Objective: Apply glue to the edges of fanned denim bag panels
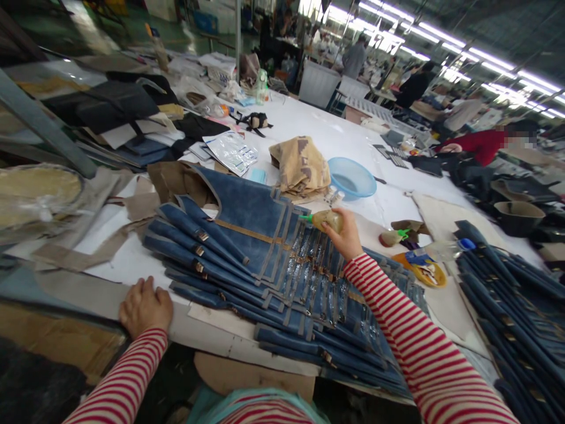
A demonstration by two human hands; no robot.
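Note:
My right hand (346,237) is wrapped round a squeeze bottle (327,220) of yellowish-brown liquid. Its green nozzle points left, just over overlapping blue pieces (251,203) with grey edges, fanned out on the table. Wet, shiny streaks (304,268) cover the grey-edged strips beneath the bottle, and small metal fittings sit along the pieces. Down by the near table edge, my left hand (146,307) rests with its fingers curled in and nothing visible in them; it lies left of the blue stack, apart from it.
Behind the stack are a camouflage cloth (302,165) and a light-blue basin (352,178). To the right lie a second green-tipped bottle (392,237), a yellow dish (436,275), a clear bottle (444,250) and another blue stack (507,312). A person in red (479,143) leans over the far right side.

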